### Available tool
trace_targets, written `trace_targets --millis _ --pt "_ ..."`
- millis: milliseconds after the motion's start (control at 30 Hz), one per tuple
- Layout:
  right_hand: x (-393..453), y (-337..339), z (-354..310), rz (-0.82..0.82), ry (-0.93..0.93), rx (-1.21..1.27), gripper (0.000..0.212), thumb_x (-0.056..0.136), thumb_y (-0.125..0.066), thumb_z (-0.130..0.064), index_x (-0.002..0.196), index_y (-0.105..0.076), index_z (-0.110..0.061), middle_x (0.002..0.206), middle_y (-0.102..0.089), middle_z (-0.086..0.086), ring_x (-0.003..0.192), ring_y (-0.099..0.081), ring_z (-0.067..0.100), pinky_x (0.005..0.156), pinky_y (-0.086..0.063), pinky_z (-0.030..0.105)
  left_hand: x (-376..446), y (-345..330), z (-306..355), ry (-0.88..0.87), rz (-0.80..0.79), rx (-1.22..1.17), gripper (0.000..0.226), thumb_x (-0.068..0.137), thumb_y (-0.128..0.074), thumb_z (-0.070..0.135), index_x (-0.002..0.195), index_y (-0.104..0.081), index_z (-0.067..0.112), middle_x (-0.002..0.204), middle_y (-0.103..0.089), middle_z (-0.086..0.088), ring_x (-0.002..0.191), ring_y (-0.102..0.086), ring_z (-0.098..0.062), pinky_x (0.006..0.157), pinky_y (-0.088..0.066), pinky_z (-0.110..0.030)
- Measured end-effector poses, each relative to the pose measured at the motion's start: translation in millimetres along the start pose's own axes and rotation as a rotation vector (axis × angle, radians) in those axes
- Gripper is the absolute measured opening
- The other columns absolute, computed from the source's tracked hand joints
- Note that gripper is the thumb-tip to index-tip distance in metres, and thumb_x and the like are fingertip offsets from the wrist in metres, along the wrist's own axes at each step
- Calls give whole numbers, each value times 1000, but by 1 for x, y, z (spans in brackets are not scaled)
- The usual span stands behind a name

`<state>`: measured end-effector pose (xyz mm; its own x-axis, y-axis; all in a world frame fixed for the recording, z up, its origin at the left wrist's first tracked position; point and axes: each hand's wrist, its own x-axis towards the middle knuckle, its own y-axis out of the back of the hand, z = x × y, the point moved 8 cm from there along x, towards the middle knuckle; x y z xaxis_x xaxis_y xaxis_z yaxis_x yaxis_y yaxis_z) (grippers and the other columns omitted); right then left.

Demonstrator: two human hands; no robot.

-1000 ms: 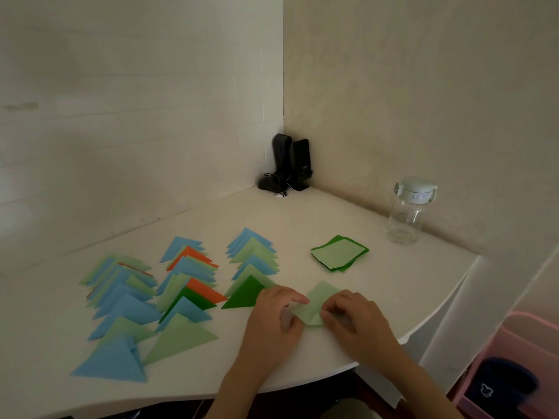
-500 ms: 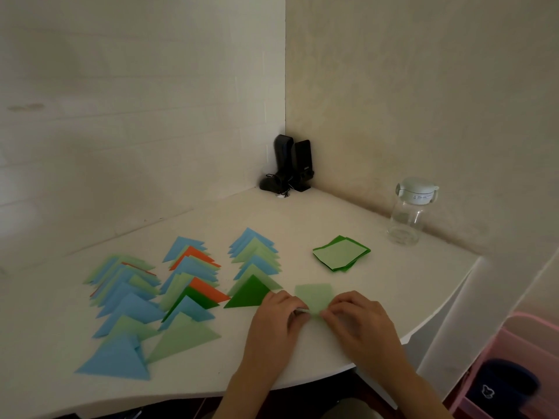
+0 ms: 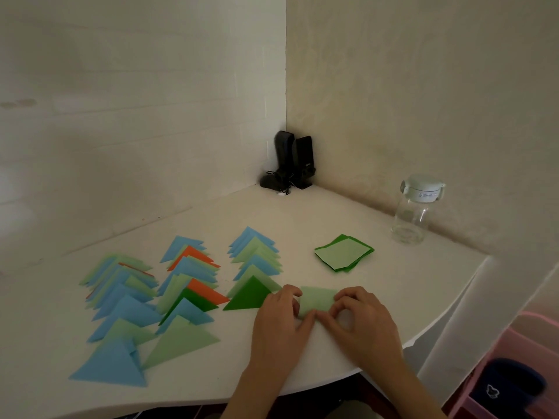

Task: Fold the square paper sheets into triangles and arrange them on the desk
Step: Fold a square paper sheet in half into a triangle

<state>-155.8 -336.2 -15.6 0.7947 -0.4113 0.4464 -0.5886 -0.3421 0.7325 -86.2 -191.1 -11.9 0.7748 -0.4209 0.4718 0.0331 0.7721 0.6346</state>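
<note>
Matt paper triangles (image 3: 187, 300) on a smooth matt white desk (image 3: 332, 213)

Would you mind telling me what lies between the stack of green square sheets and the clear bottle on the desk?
Nothing: in the head view, only bare white desk lies between the stack of green square sheets and the clear bottle.

Two bare forearms and hands, no sleeves visible.

The near edge of the light green sheet (image 3: 317, 300) is hidden behind both hands. The lower triangles in each row are overlapped. The pink bin (image 3: 514, 373) is cropped and blurred.
</note>
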Motion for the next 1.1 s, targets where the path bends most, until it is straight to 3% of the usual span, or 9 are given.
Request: trace_targets --millis 200,400,600,700,767,900,967,1100 --pt "2 -4 2 -39 -29 19 31 65 -47 -70 62 -49 -40 88 -49 -21 82 -51 1 71 -42 26 1 -1 -6 94 -10 -83 31 76 -71 31 97 -48 32 73 -51 10 76 -48 -6 65 -40 -19" --pt "9 -13 7 -173 -71 58 34 70 -68 -52 95 -46 -44 106 -41 -14 94 -47 7 79 -36 28 2 1 -14 138 -11 -194 32 73 -75 17 92 -52 29 71 -50 5 70 -50 -10 64 -42 -21" --pt "11 -15 8 -352 -83 148 34 71 -57 -45 102 -44 -51 109 -47 -19 102 -45 10 90 -35 30 3 8 -14 29 6 -186 26 74 -69 -1 81 -62 22 71 -50 9 68 -49 -10 61 -37 -11" --pt "10 -14 6 -363 -74 130 34 71 -54 -45 104 -48 -52 100 -48 -27 99 -44 8 91 -36 30 0 3 -9 -64 -7 -102 15 81 -63 10 81 -66 24 79 -51 13 71 -49 -5 63 -39 -13" --pt "11 -8 5 -322 -103 178 27 79 -62 -35 100 -54 -50 91 -51 -27 91 -49 7 86 -39 28 -1 -1 -3 -120 -44 -37 13 87 -56 19 87 -68 23 85 -50 13 79 -49 -5 69 -43 -18" --pt "7 2 6 -251 -208 296 33 82 -57 -13 83 -69 -44 70 -64 -10 64 -53 1 61 -41 13 -7 0 21 -204 -88 238 39 91 -40 47 91 -68 20 90 -55 5 83 -49 -13 72 -48 -32" --pt "4 6 5 -223 -217 305 39 81 -55 -9 76 -71 -45 70 -67 -11 66 -57 6 59 -44 15 -11 2 35 -196 -61 383 47 89 -39 56 82 -68 20 84 -57 3 78 -51 -16 67 -48 -34" --pt "-2 7 3 -235 -204 381 50 76 -54 1 68 -73 -45 74 -70 -21 69 -63 19 68 -52 33 -18 0 48 -158 -36 461 33 70 -52 52 71 -63 21 74 -56 4 69 -53 -18 60 -43 -34"
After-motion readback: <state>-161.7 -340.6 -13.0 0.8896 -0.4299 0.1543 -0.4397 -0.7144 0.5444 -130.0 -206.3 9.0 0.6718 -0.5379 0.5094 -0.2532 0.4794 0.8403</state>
